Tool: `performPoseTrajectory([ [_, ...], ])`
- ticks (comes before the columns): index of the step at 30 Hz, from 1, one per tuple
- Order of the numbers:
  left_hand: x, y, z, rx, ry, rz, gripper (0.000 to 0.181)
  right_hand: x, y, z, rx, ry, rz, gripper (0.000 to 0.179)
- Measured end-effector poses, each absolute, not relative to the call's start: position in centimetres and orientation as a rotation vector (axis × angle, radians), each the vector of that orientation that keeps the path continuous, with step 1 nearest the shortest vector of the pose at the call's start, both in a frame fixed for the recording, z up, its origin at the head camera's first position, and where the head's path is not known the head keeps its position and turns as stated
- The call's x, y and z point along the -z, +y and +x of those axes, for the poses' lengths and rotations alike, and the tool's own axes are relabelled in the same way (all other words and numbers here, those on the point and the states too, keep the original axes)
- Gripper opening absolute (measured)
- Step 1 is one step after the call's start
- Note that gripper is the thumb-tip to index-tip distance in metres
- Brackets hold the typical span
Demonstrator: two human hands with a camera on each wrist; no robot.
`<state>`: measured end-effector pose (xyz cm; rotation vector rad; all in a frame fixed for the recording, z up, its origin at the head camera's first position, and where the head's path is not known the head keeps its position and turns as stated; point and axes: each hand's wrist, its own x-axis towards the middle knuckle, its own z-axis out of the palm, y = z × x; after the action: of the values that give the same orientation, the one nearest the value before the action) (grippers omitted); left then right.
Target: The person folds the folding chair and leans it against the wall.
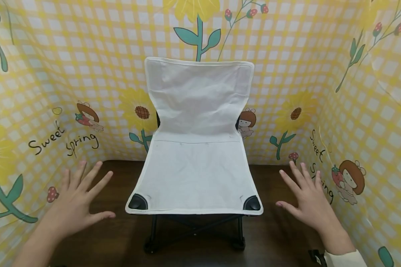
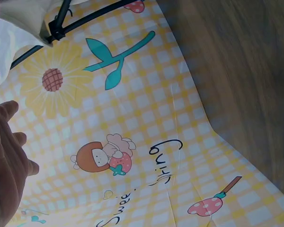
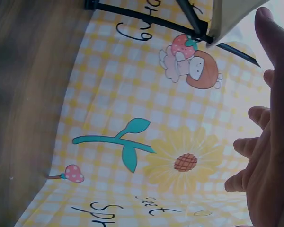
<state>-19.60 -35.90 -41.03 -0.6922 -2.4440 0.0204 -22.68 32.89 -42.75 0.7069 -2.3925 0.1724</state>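
Cloth rose behind and beside one chair in the head view; the chair hid part of one printed girl, between the spread left hand and spread right hand. Left wrist showed one flower; right wrist, one flower.

You wear a white sleeve behind your bare right hand. A small black fitting sits beside the cuff.

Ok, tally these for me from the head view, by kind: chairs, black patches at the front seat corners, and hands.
White chair: 1
Black corner patches: 2
Hands: 2, the left hand and the right hand
Total: 5
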Motion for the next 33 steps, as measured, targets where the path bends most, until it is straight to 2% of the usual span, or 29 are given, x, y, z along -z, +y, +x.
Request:
performPoseTrajectory([
  [12,40.5,-34.2,-18.5,0.25,-2.356,-0.785,0.113,41.2,31.6,-21.3,-0.304,-2.287,0.788,0.092],
  [22,40.4,-31.8,-17.8,0.422,-2.171,-0.923,0.108,41.4,30.2,-20.4,-0.446,-2.142,0.911,0.089],
  [33,39.0,-28.7,-17.0,0.583,-2.009,-1.077,0.083,40.7,28.0,-19.6,-0.518,-1.997,1.065,0.081],
])
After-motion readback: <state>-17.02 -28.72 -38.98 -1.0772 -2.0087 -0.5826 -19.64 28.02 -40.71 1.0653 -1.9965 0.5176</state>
